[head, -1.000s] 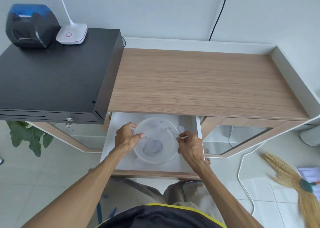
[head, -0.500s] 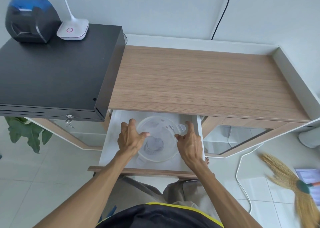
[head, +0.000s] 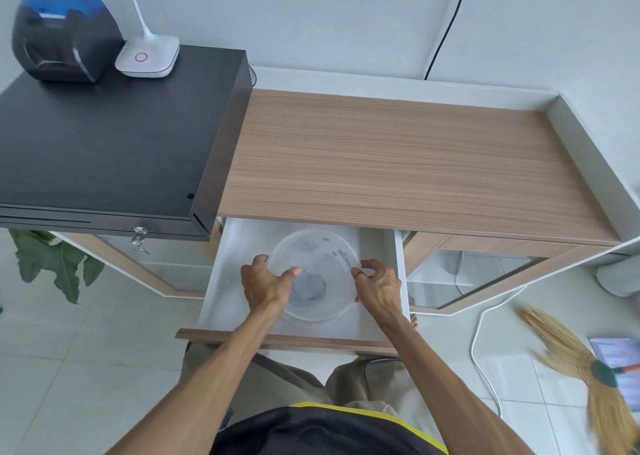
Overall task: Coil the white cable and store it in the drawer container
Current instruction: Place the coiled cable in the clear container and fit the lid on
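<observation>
Two bare hands are on the round clear plastic container [head: 313, 274] with its lid on, which sits in the open white drawer [head: 221, 292] under the wood-grain countertop [head: 398, 163]. Left hand [head: 265, 285] grips the container's left rim, thumb lying over the lid, fingers curled around the side. Right hand [head: 379, 286] is at the right rim, fingers bent and pinching the lid edge. Both hands closed on the container, not spread.

White cable: a grey-white coiled shape [head: 309, 286] shows through the lid at the container's middle; too blurred by the plastic to confirm detail.

Container sits roughly centred in the drawer, clear of both side walls. Drawer's wooden front panel [head: 287, 340] is at the near edge, just above the person's knees.

Left of the countertop: black metal cash drawer box [head: 104, 143] with keys hanging from its lock [head: 139, 238]. On its far end, a black-and-blue receipt printer [head: 64, 35] and just right of it a white lamp base with a pink ring [head: 147, 56].

Floor on the right: straw broom [head: 588, 368], white cord [head: 479, 350]. Green leaves [head: 48, 264] at left.
</observation>
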